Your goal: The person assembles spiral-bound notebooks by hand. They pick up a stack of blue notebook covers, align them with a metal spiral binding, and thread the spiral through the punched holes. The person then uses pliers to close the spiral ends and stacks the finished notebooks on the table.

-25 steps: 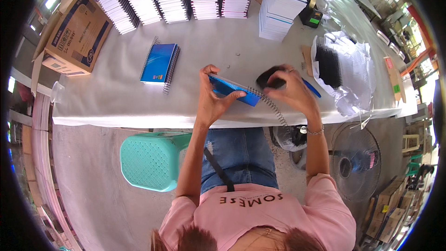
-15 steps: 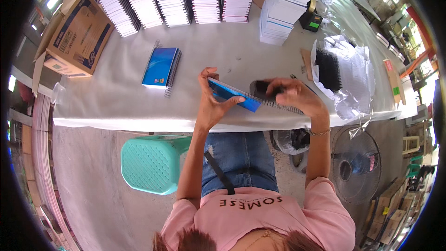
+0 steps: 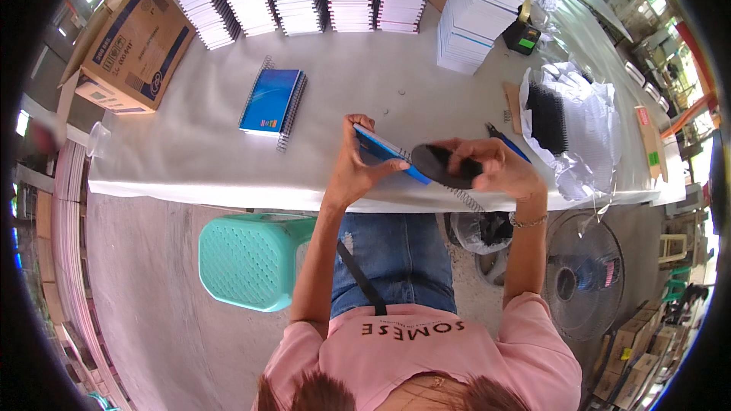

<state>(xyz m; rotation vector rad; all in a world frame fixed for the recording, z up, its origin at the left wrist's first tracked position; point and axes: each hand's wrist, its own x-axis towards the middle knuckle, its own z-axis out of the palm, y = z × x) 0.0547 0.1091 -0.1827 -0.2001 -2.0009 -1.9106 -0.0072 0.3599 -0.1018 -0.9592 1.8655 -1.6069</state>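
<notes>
My left hand [image 3: 355, 169] grips a small blue-covered notebook [image 3: 373, 151] above the table's front edge, thumb on its cover and fingers behind. A thin spiral wire coil [image 3: 466, 199] runs along the notebook's edge and sticks out past it toward the right. In my right hand [image 3: 509, 171] is a flat black oval pad [image 3: 431, 164], held against or just over the coil; whether they touch I cannot tell. To the left on the table lie blue spiral notebooks [image 3: 272, 103], seemingly stacked, with coils showing on both sides.
Tall stacks of spiral-bound books [image 3: 293, 0] line the back, beside unbound paper blocks [image 3: 466, 34]. Right of my hands are a blue-handled tool [image 3: 509, 143] and black coils [image 3: 547, 118] on crumpled white paper [image 3: 590, 144]. A cardboard box [image 3: 137, 49], green stool [image 3: 251, 262] and fan [image 3: 582, 274] stand around.
My right hand has turned, and the black pad now shows its broad face near the notebook's coil. The blue-handled tool shows more fully. The view has shifted slightly.
</notes>
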